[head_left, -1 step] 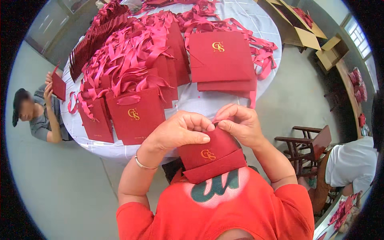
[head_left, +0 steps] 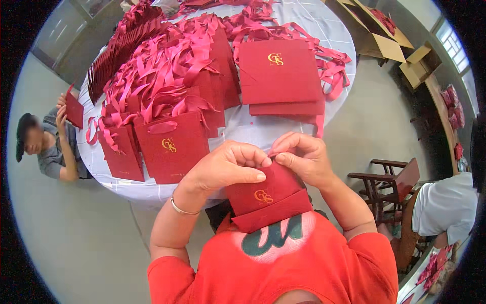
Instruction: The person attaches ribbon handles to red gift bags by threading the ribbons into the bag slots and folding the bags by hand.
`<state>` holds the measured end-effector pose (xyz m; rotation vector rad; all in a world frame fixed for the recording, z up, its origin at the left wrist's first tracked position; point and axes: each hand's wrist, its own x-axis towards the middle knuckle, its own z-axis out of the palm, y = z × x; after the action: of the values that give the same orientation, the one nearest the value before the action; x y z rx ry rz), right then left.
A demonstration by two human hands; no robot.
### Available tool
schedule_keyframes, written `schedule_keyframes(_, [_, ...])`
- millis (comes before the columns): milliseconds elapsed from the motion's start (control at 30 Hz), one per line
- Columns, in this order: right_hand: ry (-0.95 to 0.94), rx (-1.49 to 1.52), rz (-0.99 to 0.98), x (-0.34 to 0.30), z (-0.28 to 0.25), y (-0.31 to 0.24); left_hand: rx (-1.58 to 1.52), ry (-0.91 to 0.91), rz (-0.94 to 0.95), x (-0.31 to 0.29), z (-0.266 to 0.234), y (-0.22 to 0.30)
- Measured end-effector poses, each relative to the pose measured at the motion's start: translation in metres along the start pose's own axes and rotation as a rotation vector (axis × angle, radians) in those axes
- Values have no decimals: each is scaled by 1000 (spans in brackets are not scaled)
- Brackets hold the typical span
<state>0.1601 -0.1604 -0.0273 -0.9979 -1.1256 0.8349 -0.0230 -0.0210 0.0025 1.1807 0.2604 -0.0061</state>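
A small dark red paper gift bag [head_left: 281,185] with a gold emblem leans against my red shirt, its lower part folded up. My left hand [head_left: 230,164] grips its upper edge, thumb and fingers closed together. Beside it, my right hand [head_left: 306,157] pinches the same edge between thumb and fingertips. The fingers hide what lies exactly between them. Just beyond my left hand stand finished-looking red gift bags [head_left: 174,149] with pink ribbon handles [head_left: 172,66]. A flat stack of larger red bags [head_left: 281,81] lies beyond my right hand.
The round table wears a white cloth [head_left: 238,129]. At left, another person [head_left: 55,144] holds a red bag. A wooden chair [head_left: 392,182] and a person in a white shirt [head_left: 445,205] are on the right. Open cardboard boxes [head_left: 387,48] stand at the far right.
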Motion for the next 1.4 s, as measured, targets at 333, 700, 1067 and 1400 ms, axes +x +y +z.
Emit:
schedule_keyframes(333, [69,-166,-65,-3,-1,-3,-18,90,-63,0,14,8])
schedule_keyframes(700, [84,-675,-450,-7,7,-44,709,411,55,0,29,7])
schedule_keyframes(1067, [-19,-870,-477,-4,18,-39,613,340,95,-5,29,7])
schedule_keyframes(1400, [-34,-998,-348,-3,27,-52,748,349,172,-7,30,3])
